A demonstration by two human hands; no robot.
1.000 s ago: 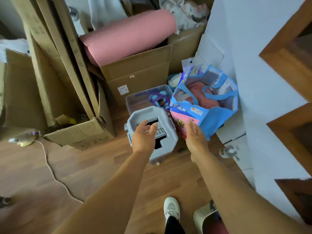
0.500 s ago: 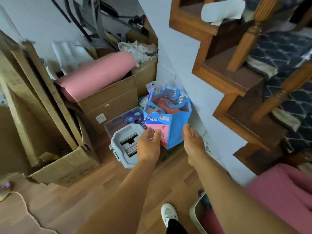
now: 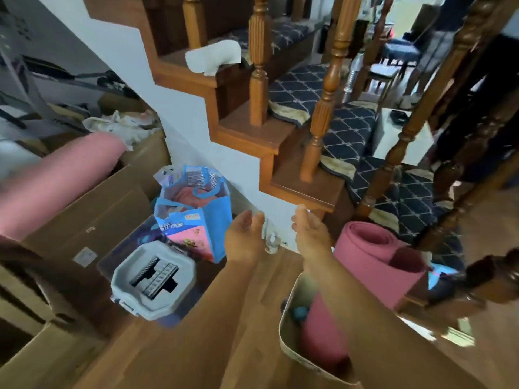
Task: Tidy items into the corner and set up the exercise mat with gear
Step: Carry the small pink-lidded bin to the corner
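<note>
A grey plastic caddy (image 3: 153, 282) sits on the wooden floor in the corner, beside a blue tote bag (image 3: 196, 217) stuffed with pink cloth. My left hand (image 3: 244, 240) and my right hand (image 3: 309, 234) hover empty, fingers relaxed, to the right of the bag and apart from it. A rolled pink exercise mat (image 3: 376, 256) lies on the floor by the foot of the stairs, just right of my right hand. A beige basket (image 3: 292, 332) under my right forearm holds another pink roll and a small blue thing.
Cardboard boxes (image 3: 92, 220) fill the left, one bearing a large pink roll (image 3: 53, 175). A wooden staircase (image 3: 280, 141) with turned balusters and dark patterned treads rises to the right. A small clear thing (image 3: 271, 242) stands at the wall base between my hands.
Both hands have let go of the caddy and the bag and drawn back to the right. My view has swung right and up, bringing the stairs, the rolled mat and the basket into sight.
</note>
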